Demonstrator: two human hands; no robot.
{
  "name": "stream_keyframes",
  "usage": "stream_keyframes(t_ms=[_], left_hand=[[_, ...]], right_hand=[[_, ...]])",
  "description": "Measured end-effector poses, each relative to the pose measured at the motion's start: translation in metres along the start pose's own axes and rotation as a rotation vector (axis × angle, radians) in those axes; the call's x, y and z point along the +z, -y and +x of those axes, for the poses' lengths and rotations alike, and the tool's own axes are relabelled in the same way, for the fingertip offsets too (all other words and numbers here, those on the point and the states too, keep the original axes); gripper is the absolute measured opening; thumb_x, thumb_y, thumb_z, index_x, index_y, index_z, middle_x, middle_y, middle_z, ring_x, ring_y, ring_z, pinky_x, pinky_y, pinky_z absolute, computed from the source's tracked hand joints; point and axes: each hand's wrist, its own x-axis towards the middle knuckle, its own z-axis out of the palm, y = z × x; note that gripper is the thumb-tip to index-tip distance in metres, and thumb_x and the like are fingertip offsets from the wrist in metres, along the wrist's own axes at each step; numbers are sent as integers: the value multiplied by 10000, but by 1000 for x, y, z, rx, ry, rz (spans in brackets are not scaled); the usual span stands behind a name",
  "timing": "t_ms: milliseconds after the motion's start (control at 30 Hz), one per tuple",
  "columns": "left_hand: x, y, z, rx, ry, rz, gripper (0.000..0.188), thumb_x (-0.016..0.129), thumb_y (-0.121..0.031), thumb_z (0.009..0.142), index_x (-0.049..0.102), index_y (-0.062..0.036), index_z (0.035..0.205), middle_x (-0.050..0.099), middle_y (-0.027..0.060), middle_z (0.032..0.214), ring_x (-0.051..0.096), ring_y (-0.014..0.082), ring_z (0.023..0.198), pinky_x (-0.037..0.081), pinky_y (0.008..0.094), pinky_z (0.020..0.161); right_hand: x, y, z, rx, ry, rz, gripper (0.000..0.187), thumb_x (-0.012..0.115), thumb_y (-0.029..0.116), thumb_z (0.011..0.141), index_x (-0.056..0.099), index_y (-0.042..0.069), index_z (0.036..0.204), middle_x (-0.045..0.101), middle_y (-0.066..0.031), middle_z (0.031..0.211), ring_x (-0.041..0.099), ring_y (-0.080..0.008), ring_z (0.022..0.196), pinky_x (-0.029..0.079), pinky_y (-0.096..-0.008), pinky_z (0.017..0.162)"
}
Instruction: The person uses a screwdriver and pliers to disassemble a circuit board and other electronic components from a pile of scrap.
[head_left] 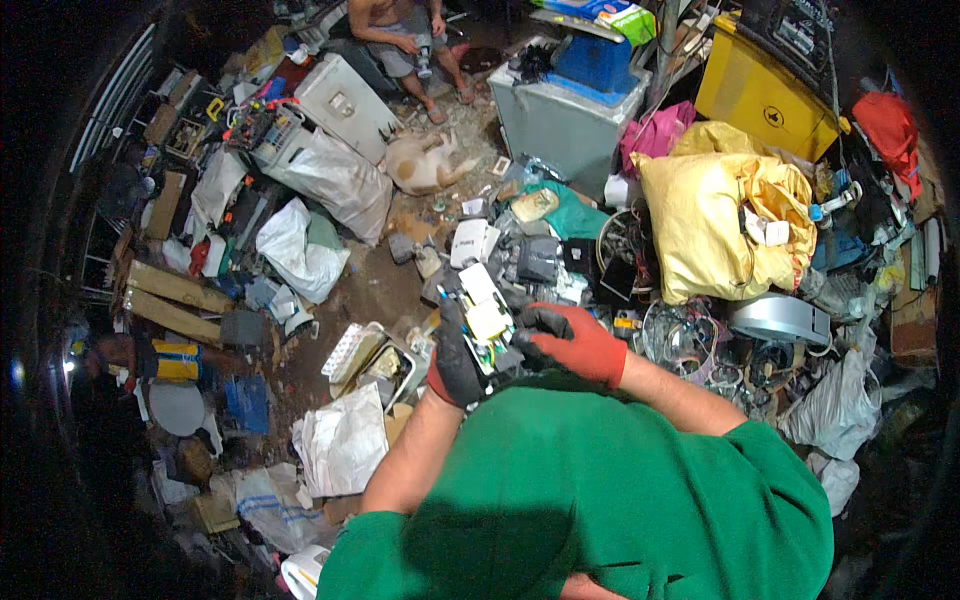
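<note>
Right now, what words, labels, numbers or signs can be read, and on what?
Wording isn't copied here; where it stands:
Blue, white and green package: large print.
Yellow bin: dark round symbol.
White casing: print too small.
White device in the left hand: none legible.

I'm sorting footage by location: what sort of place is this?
Probably a scrap or salvage workspace: a stuffed yellow sack, tangled wires, and an opened white device in the gloved left hand.
</note>
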Motion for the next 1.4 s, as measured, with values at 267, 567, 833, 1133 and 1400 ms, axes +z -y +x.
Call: stream_keyframes(t_ms=[267,567,833,1133,1400], left_hand=[[4,-15,10,102,126,-216,636,406,-604,938,473,-113,1337,591,92,1235,591,276,1102,489,471,936],[-13,-17,14,105,-3,-162,707,373,-656,925,436,-123,1384,603,120,1215,612,292,1058,502,470,926],[-19,-4,9,19,-156,-11,699,402,-646,919,470,-103,1354,570,120,1291,566,289,1162,456,445,1004],[-24,-1,-18,-158,-166,248,566,411,-417,988,326,-110,1456,482,99,1394,540,245,1205,453,431,1017],[-14,2,-20,-67,-174,458,522,403,-373,963,438,-39,1362,549,96,1283,550,181,1125,450,341,946]], right_hand=[[-1,16,7,28,94,317,307,590,122,886,592,21,1177,649,-71,1063,577,-108,960,480,-295,867],[-4,20,10,-438,-165,-382,670,766,266,745,476,22,1298,536,-218,1231,575,-355,1078,476,-393,919],[-3,34,20,-364,-52,-439,838,767,335,725,366,9,1385,428,-283,1293,511,-465,1142,470,-445,941],[-2,25,18,-274,52,-522,984,802,324,669,273,3,1435,325,-295,1412,466,-470,1213,435,-459,997],[-3,14,24,-398,-22,-570,929,827,344,624,356,-19,1337,415,-271,1341,515,-443,1141,448,-451,968]])
